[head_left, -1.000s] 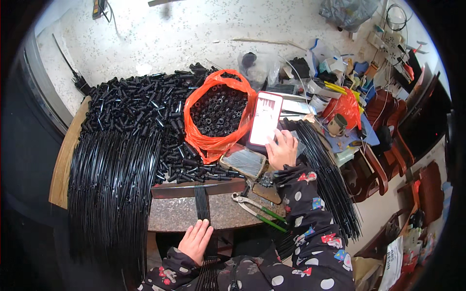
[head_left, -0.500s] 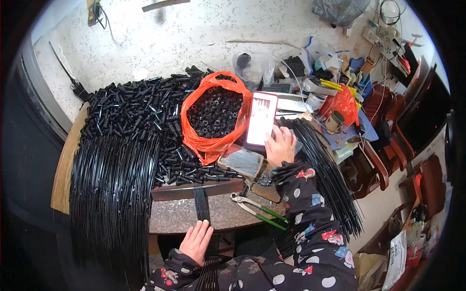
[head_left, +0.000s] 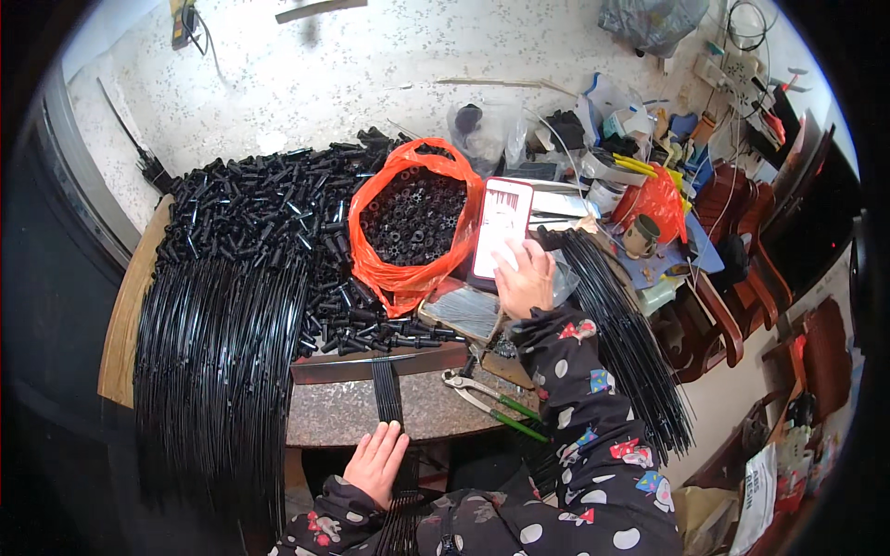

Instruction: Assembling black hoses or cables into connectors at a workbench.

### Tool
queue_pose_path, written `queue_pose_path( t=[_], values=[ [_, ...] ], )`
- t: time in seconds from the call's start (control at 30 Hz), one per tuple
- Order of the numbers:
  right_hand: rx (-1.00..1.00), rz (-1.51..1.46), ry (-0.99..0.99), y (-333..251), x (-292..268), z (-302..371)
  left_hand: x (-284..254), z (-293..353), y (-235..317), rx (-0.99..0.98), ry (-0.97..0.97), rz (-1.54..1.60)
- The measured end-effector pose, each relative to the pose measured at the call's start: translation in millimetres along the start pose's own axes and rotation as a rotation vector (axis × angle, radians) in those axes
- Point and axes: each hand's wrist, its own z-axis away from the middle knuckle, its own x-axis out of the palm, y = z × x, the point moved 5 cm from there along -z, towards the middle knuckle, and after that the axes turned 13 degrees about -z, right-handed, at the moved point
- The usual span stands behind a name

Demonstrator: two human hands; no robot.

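My right hand (head_left: 526, 283) reaches over a phone (head_left: 501, 215) in a red case, its fingers partly spread and their tips over the lit screen. It does not grip the phone, which leans beside an orange plastic bag (head_left: 360, 232) of small black toothed parts (head_left: 413, 218). My left hand (head_left: 375, 468) lies flat with its fingers stretched out at the near table edge. Its fingertips rest by a narrow bundle of thin black rods (head_left: 387, 394) that runs from the table toward my lap. Below the phone is a box of thin pale pins (head_left: 464, 310).
Pincers (head_left: 482, 398) with green handles lie on the speckled tabletop (head_left: 338, 417). At left, black rods (head_left: 218, 371) hang off the table, under a heap of black plastic fittings (head_left: 250, 199). More rods (head_left: 630, 343) lie at right, near a cup (head_left: 641, 236) and clutter.
My right hand has moved a little up and left, farther over the phone's screen. The left hand stays put.
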Motion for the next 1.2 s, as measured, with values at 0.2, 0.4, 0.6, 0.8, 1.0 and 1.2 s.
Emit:
queue_pose_path(
  t=[0.2, 0.4, 0.6, 0.8, 1.0, 1.2],
  values=[
    [-0.010, -0.031, -0.070, 1.2, 6.7, 13.5, -0.7, 0.6, -0.5, 0.004, -0.001, -0.002],
    [0.034, 0.010, -0.030, 8.3, 5.8, 9.5, 7.5, 2.0, -2.0, 0.024, -0.011, -0.089],
    [0.021, 0.030, -0.040, 15.5, 2.4, 16.9, 3.1, 1.1, -1.3, 0.014, 0.003, -0.057],
    [-0.002, -0.034, -0.008, 2.6, 0.9, 9.1, 2.9, 1.8, -0.9, 0.018, -0.005, -0.057],
    [0.070, 0.070, 0.051, 12.8, -5.3, 13.0, 3.7, 1.1, -0.6, 0.014, -0.012, -0.087],
    [0.009, -0.011, 0.074, 2.4, -7.2, 7.6, 6.8, 1.5, -1.5, 0.022, -0.001, -0.097]
  ],
)
